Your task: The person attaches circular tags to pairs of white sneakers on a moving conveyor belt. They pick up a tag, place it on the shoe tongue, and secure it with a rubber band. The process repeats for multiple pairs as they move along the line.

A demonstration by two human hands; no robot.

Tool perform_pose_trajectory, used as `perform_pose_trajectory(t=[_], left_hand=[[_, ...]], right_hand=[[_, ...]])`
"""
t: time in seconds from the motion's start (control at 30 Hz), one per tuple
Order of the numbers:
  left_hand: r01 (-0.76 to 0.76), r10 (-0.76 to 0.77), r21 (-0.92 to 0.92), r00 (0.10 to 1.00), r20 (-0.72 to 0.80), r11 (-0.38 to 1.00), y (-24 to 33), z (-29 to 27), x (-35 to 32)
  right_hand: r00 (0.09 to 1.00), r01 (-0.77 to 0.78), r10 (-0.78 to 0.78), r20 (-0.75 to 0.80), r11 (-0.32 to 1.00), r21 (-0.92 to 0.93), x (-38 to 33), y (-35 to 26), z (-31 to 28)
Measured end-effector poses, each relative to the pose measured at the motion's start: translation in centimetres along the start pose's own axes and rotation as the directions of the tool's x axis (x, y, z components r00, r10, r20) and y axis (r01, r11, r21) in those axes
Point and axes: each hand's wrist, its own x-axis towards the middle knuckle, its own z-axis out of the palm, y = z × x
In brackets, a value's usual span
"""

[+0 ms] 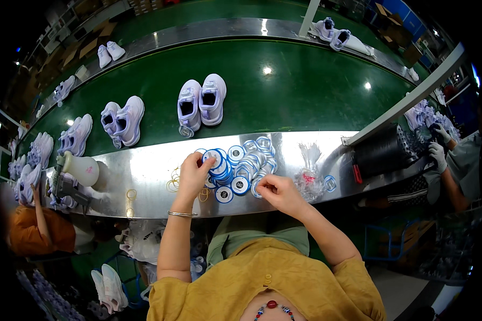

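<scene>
A heap of round white tags with blue rims [250, 166] lies on the metal ledge in front of me. My left hand [191, 174] is closed at the heap's left side, its thumb pressed on a round tag [212, 156] at the top of a small pile. At the heap's right edge, my right hand [277, 191] has thumb and forefinger pinched together beside a tag. Whatever is between those fingertips is too small to make out. Beyond the heap, a pair of white and lavender sneakers [212, 100] stands on the green belt, with a round tag hanging from one.
Clear plastic fasteners [309, 179] lie right of the tags; yellow rubber bands [173, 181] lie left. A whitish plastic bottle [81, 169] stands further left. More sneakers [124, 121] line the belt. A grey post [407, 96] slants up at right. Co-workers stand at both sides, one in white gloves [438, 155].
</scene>
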Motion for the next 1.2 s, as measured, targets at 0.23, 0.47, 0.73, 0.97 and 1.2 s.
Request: perform_pose_trajectory(t=[0.23, 0.47, 0.73, 0.97, 1.2], left_hand=[[-0.153, 0.153, 0.007, 0.981, -0.119, 0.988, 0.1, 0.7, -0.8], [-0.069, 0.071, 0.029, 0.995, -0.071, 0.997, 1.6, 0.1, -1.8], [-0.547, 0.763, 0.614, 0.63, -0.145, 0.569, 3.7, 0.7, -3.9], [-0.628, 0.813, 0.736, 0.551, 0.19, 0.254, 1.3, 1.5, -4.7], [-0.588, 0.825, 0.782, 0.535, 0.183, 0.208, 1.4, 1.1, -5.5]], right_hand=[[1.0, 0.021, -0.021, -0.003, 1.0, 0.011, 0.7, 0.2, 0.1], [0.998, 0.044, -0.043, -0.039, 0.999, 0.023, 1.1, 0.6, -0.3], [0.997, 0.042, -0.041, -0.062, 0.999, 0.022, 1.2, 1.1, -0.6], [0.996, 0.045, -0.043, -0.082, 0.999, 0.026, 1.3, 1.9, -0.8], [0.997, 0.044, -0.041, -0.06, 0.998, 0.054, 1.9, 2.1, -0.3]])
